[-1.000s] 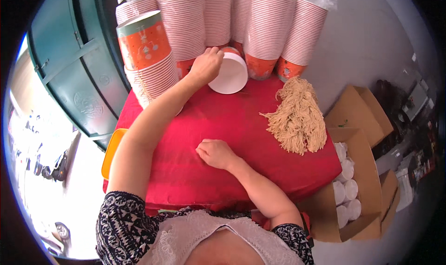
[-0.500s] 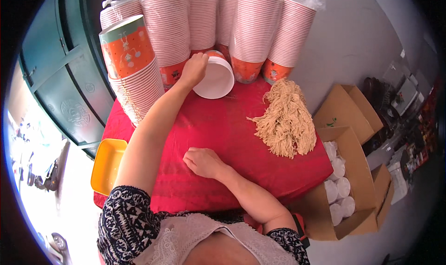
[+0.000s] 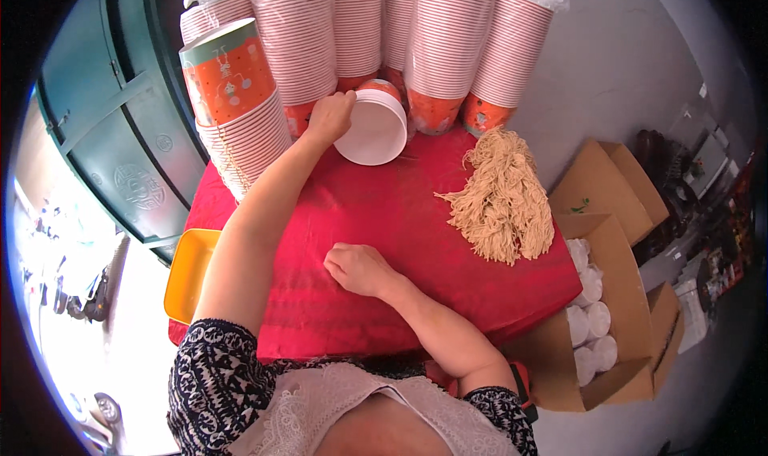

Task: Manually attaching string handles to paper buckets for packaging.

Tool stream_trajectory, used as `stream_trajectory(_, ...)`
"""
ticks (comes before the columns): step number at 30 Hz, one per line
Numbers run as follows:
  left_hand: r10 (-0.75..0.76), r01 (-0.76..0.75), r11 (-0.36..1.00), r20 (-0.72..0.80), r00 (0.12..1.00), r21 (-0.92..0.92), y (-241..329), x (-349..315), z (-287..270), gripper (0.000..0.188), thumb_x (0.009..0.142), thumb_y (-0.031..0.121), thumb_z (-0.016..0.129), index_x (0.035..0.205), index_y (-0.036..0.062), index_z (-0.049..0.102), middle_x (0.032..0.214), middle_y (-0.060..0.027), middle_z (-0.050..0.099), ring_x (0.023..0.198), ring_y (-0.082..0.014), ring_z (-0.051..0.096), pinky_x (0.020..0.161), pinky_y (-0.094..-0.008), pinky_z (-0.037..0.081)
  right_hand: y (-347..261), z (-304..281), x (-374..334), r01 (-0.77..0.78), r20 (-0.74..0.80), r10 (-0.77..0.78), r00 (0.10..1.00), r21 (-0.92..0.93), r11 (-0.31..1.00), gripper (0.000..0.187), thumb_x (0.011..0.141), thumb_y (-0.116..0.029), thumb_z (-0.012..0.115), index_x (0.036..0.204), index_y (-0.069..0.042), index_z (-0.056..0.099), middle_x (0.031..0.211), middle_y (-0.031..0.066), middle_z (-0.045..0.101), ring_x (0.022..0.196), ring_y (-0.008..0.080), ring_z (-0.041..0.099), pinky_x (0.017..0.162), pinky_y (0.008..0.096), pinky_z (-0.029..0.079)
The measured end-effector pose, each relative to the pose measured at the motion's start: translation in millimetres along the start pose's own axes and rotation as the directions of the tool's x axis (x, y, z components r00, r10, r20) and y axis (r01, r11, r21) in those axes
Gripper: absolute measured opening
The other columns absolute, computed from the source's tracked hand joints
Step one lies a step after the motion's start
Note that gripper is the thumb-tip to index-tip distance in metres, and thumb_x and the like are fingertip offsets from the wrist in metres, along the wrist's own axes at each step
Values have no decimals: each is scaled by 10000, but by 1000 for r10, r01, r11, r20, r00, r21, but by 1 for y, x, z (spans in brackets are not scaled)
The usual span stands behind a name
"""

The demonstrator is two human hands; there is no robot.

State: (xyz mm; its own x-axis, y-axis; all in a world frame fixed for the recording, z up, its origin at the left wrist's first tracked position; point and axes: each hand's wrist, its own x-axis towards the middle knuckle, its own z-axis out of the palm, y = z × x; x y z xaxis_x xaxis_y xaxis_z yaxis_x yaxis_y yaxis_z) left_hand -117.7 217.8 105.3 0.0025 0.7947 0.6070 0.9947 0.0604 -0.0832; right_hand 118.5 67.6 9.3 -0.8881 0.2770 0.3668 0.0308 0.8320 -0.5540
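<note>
My left hand (image 3: pixel 330 118) reaches to the far middle of the table, its fingers closed at the upper left rim of an orange paper tub (image 3: pixel 378 86). The tub lies tilted with its round white end (image 3: pixel 371 130) facing me; whether that is a lid or the open inside I cannot tell. My right hand (image 3: pixel 358 269) rests on the red cloth near the middle, fingers curled in, with nothing showing in them. To its upper right lies a heap of beige dried noodles (image 3: pixel 506 204).
Tall wrapped stacks of paper tubs (image 3: pixel 450 36) line the table's far edge. Another stack (image 3: pixel 244 140) stands at the left, above a yellow plastic bin (image 3: pixel 189 272). Beyond the red-covered table's (image 3: pixel 384 216) right edge, an open cardboard box (image 3: pixel 628 296) holds several white round packs (image 3: pixel 599 320).
The view has shifted slightly, so the whole scene sits a little more to the right and higher. Both hands keep nearly the same places on the table and the tub.
</note>
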Motion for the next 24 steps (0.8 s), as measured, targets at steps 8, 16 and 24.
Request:
stream_trajectory(8, -119, 134, 978, 95, 988, -163, 26, -13, -17, 269, 815, 6, 494, 1080, 48, 511, 1070, -206, 628, 850, -426, 657, 721, -541, 519, 6, 3, 0, 24, -41, -24, 999, 11, 1000, 208, 902, -186, 552, 800, -13, 605, 861, 170, 629, 829, 370, 633, 731, 472, 523)
stream_trajectory(16, -81, 101, 953, 83, 993, -286, 34, -46, -27, 637, 770, -38, 482, 1373, 164, 446, 1450, -222, 407, 914, -447, 645, 802, -531, 518, 8, 4, 0, 11, -64, -10, 998, 7, 1000, 197, 896, -183, 561, 830, -15, 640, 879, 170, 645, 835, 363, 641, 740, 468, 525)
stream_trajectory(24, -286, 124, 671, -101, 953, -731, 26, -86, -46, 450, 770, -31, 495, 1214, -57, 565, 1239, -252, 580, 1061, -347, 622, 932, -396, 490, -2, 0, 2, 173, -206, -159, 966, 49, 984, 140, 870, -134, 610, 805, -13, 634, 799, 160, 655, 735, 340, 656, 636, 433, 537)
